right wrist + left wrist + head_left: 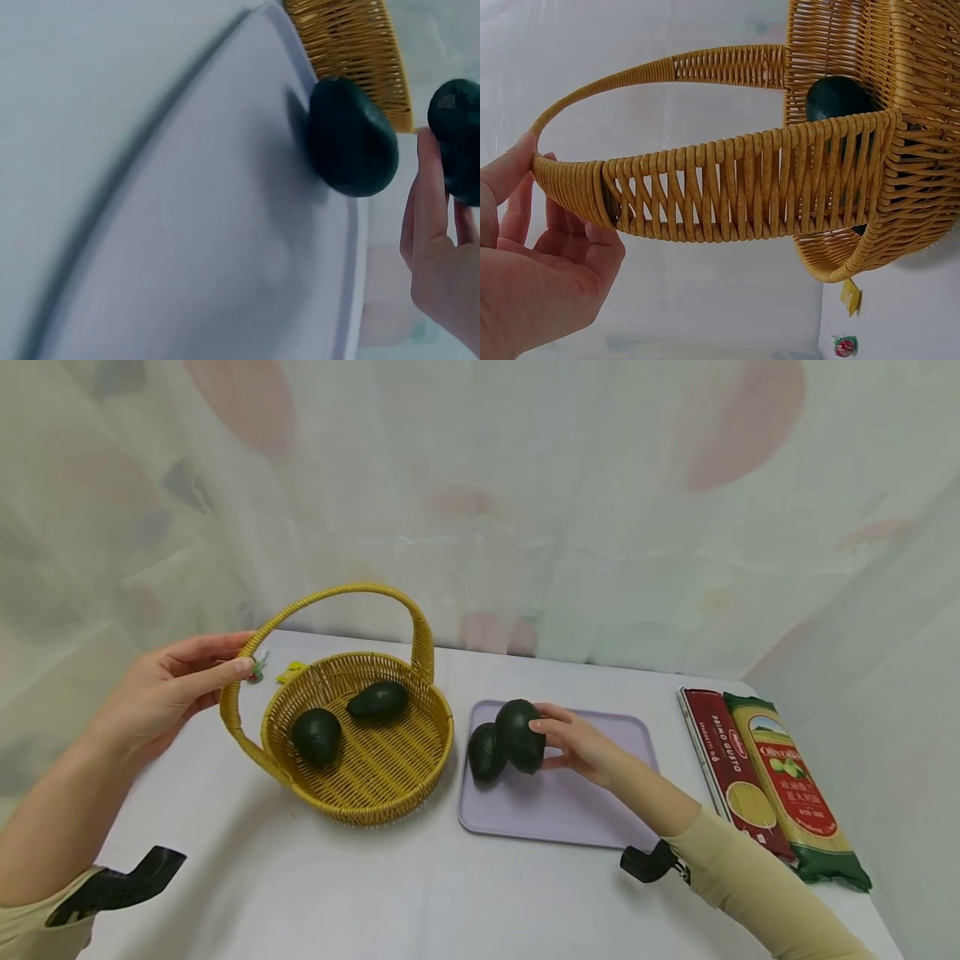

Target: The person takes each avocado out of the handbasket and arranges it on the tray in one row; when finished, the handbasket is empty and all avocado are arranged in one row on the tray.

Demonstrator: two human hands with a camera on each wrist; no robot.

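Right hand (573,739) first: a dark green avocado (519,737) is being gripped there between thumb and fingers, so the grip is being spread about as wide as the fruit. It's being held up over the left part of a lilac tray (585,802), lifted clear of it. A second avocado (486,753) is being supported by the tray near its left edge, and in the head view it's being partly covered by the held one.

Over on the other side, the arched handle (360,587) of a golden wicker basket (375,814) is being pinched by the left hand (172,681), thumb and fingers bent around it. Two more avocados (317,737) are being held inside the basket, well apart from its front wall. Whether its base is being fully supported by the white table (300,893) can't really be told.

Far right, a red Primo Gusto spaghetti pack (731,768) is being lined up beside a green-ended Olivoilà pasta pack (791,777).
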